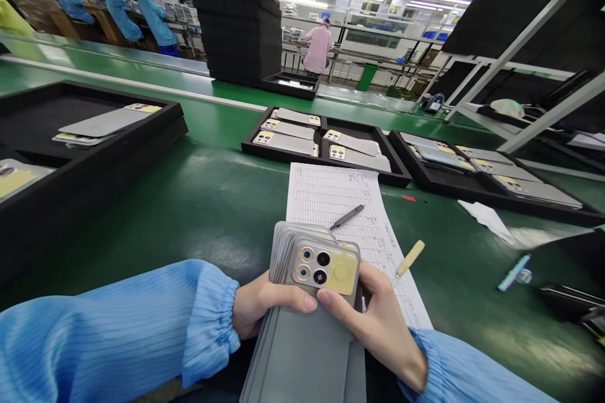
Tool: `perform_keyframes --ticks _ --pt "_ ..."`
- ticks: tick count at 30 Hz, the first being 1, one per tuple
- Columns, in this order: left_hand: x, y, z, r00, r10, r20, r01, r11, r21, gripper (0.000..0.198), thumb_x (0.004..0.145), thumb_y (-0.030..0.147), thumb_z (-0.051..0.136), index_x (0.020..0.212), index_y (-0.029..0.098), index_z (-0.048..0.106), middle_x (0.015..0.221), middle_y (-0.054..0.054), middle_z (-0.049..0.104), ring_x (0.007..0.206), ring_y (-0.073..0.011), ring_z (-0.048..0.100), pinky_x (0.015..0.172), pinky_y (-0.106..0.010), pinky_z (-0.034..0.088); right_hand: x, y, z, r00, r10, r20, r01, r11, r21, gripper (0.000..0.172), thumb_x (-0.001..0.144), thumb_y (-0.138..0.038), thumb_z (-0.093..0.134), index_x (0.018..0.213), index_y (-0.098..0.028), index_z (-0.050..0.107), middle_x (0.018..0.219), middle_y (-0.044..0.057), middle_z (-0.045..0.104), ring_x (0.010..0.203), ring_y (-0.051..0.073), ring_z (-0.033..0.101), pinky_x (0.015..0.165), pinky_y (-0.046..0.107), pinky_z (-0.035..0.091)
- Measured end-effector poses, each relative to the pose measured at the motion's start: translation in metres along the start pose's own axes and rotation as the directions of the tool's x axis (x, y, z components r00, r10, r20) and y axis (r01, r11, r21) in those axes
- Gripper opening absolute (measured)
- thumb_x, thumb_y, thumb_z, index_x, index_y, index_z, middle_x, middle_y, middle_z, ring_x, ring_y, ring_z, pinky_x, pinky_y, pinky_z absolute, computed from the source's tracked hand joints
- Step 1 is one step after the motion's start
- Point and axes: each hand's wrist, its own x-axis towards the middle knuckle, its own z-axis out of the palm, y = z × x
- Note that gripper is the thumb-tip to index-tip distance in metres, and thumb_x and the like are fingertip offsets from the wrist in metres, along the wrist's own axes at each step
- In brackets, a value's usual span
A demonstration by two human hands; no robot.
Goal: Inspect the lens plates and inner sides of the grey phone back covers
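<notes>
Between my two hands is a fanned stack of grey phone back covers (307, 346). The top cover carries a camera block (312, 266) with several lens rings and a pale yellow film beside it. My left hand (269, 302) grips the stack from the left, thumb lying across the top cover. From the right, my right hand (378, 315) closes on the same stack, its thumb meeting the left one just below the cameras. The fingers beneath the stack are mostly hidden. A printed form sheet (326, 195) lies behind the stack, with a dark pen (347, 217) on it.
Black trays with more covers stand at the left (155, 129), the middle (326, 154) and the right (482, 192). A cream-handled tool (410, 258) and a light-blue tool (514, 272) lie at right. Behind rises a tall black tray stack (236, 25). People in workwear sit farther off.
</notes>
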Motion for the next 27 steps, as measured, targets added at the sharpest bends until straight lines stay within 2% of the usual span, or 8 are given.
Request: perform_keyframes --ticks 4,7,12,18,20,23,27 --pt "0.0008 -0.0004 0.0046 1.0 0.006 0.01 -0.007 0.997 0.074 0.044 0.06 0.017 0.062 0.104 0.013 0.06 0.089 -0.008 0.067 0.081 -0.0207 0.06 0.074 -0.032 0.045 0.0013 -0.0008 0.0008 0.993 0.115 0.001 -0.115 0.993 0.032 0.022 0.07 -0.034 0.063 0.085 -0.018 0.061 0.076 0.002 0.065 0.068 0.017 0.06 0.059 0.027 0.048" --pt "0.0002 -0.002 0.007 0.999 -0.02 0.025 0.017 0.996 0.089 0.043 0.061 0.016 0.062 0.104 0.013 0.06 0.091 -0.009 0.067 0.085 -0.0224 0.06 0.078 -0.034 0.044 0.002 -0.0032 0.0012 0.981 0.191 0.047 -0.194 0.978 0.076 0.024 0.073 -0.037 0.06 0.086 -0.017 0.06 0.076 0.003 0.066 0.068 0.018 0.061 0.059 0.028 0.048" --pt "-0.0007 -0.0022 0.0062 0.993 -0.071 0.092 0.07 0.997 0.015 0.04 0.064 0.016 0.061 0.104 0.013 0.06 0.087 -0.009 0.067 0.082 -0.0193 0.062 0.079 -0.031 0.044 -0.0001 -0.0037 0.0005 0.984 0.16 0.073 -0.168 0.977 0.133 0.02 0.08 -0.035 0.053 0.088 -0.018 0.059 0.079 0.002 0.064 0.072 0.016 0.059 0.063 0.025 0.047" --pt "-0.0006 -0.0014 0.006 0.997 -0.066 0.049 0.067 0.998 -0.008 0.046 0.062 0.014 0.062 0.107 0.014 0.058 0.09 -0.009 0.067 0.084 -0.0195 0.061 0.075 -0.029 0.044 -0.0029 -0.0023 -0.0006 0.99 0.122 0.073 -0.132 0.98 0.15 0.021 0.084 -0.035 0.048 0.09 -0.018 0.059 0.079 0.002 0.063 0.072 0.015 0.058 0.063 0.024 0.046" --pt "-0.0008 -0.0014 0.006 0.994 -0.072 0.085 0.074 0.997 -0.015 0.045 0.064 0.013 0.059 0.109 0.013 0.056 0.088 -0.01 0.068 0.082 -0.0203 0.062 0.074 -0.029 0.045 -0.0038 -0.0018 -0.0008 0.986 0.14 0.086 -0.153 0.974 0.167 0.023 0.084 -0.037 0.047 0.089 -0.017 0.059 0.075 0.001 0.061 0.064 0.013 0.057 0.054 0.022 0.046" --pt "-0.0013 -0.0011 0.0063 0.988 -0.079 0.131 0.083 0.996 -0.026 0.043 0.068 0.013 0.054 0.111 0.011 0.055 0.087 -0.012 0.068 0.081 -0.0216 0.063 0.071 -0.031 0.046 -0.0043 -0.0015 -0.0008 0.975 0.187 0.122 -0.211 0.952 0.221 0.025 0.085 -0.039 0.044 0.087 -0.018 0.057 0.074 0.001 0.06 0.05 0.009 0.052 0.037 0.018 0.038" --pt "-0.0013 -0.0006 0.0077 0.989 -0.074 0.126 0.077 0.997 -0.022 0.044 0.067 0.014 0.055 0.11 0.011 0.056 0.085 -0.012 0.068 0.08 -0.0231 0.064 0.072 -0.033 0.046 -0.0027 -0.0025 -0.0004 0.969 0.209 0.135 -0.236 0.944 0.231 0.026 0.084 -0.041 0.045 0.086 -0.018 0.057 0.075 0.002 0.059 0.045 0.008 0.05 0.032 0.018 0.035"
